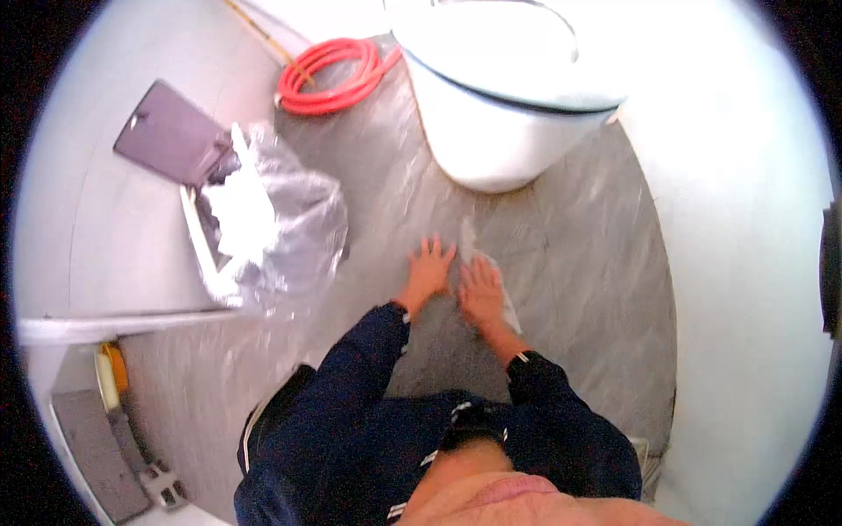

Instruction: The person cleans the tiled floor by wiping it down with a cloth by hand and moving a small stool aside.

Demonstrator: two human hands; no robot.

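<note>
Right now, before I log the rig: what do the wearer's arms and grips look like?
Left grip and right grip: bare, five-fingered hands, no gloves. Left sleeve and right sleeve: long, dark navy, with thin white stripes near the right cuff and small pale marks at the left cuff. No cables visible.

Person wore a dk navy LS top [360, 430], plain fabric, w/ a darker collar [474, 418] that had thin wht stripes, plus more short wht stripes nr the neck. L sleeve [355, 355] had small wht marks at the cuff [405, 317]; R sleeve [548, 381] had thin wht trim at its edge, and L hand [429, 272] & R hand [481, 296] were bare. Dk fabric [276, 403] on the L side had a narrow pale line, garment type unclear.
</note>
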